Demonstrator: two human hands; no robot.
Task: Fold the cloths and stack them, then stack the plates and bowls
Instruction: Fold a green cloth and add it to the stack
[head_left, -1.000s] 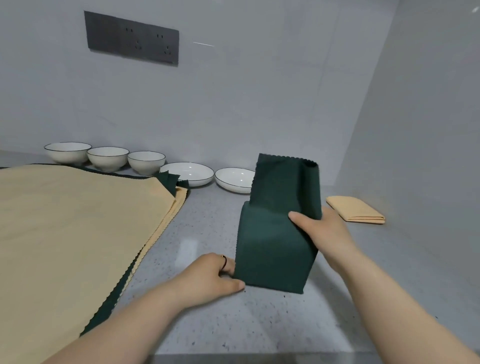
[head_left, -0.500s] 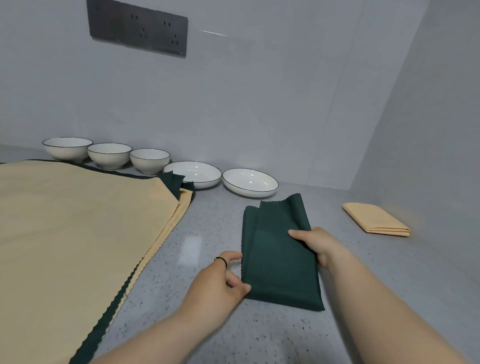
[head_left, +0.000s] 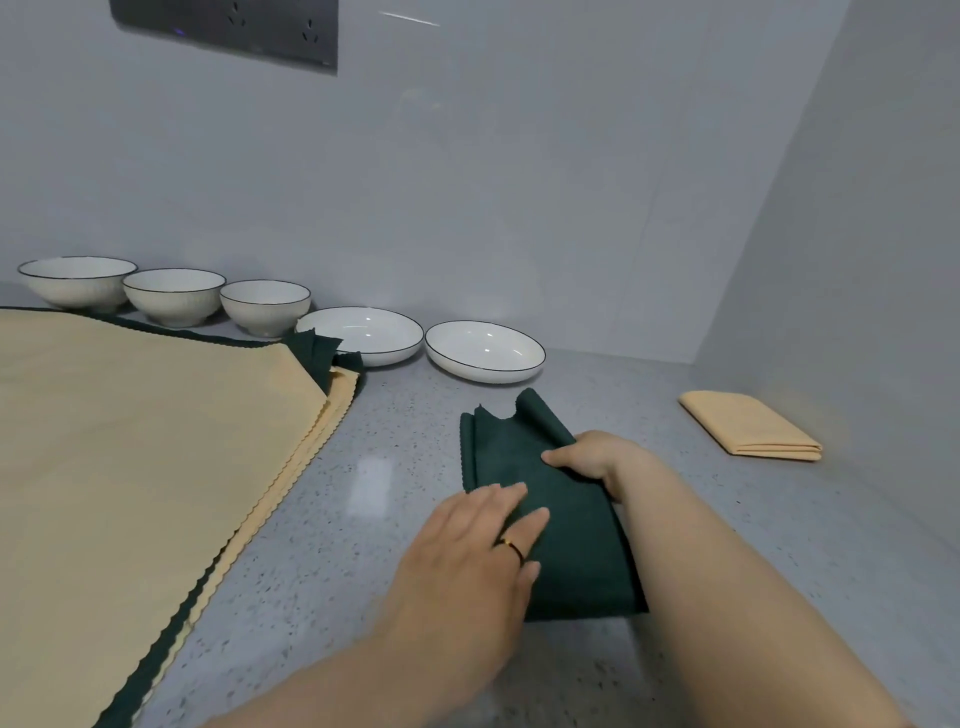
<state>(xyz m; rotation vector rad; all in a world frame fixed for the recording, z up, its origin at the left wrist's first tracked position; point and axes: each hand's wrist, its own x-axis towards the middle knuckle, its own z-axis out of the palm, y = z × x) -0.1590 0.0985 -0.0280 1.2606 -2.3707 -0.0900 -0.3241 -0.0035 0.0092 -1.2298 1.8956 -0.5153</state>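
Note:
A folded dark green cloth (head_left: 566, 551) lies on the grey counter in front of me. My left hand (head_left: 478, 545) lies flat on its near left part, fingers straight, pressing it down. My right hand (head_left: 597, 457) grips the cloth's right edge, thumb on top and fingers curled under the fold. A folded tan cloth (head_left: 753, 426) lies by the right wall. A pile of unfolded tan and green cloths (head_left: 130, 441) covers the left side. Three white bowls (head_left: 174, 293) and two white plates (head_left: 485, 351) stand in a row along the back wall.
The grey speckled counter (head_left: 363, 519) meets walls at the back and right. A dark socket panel (head_left: 228, 26) hangs on the back wall. Bare counter shows between the green cloth and the folded tan cloth.
The green cloth, held upright a second ago, now lies flat and folded. My left hand moved from pinching its near corner to pressing flat on top. The view has tilted down.

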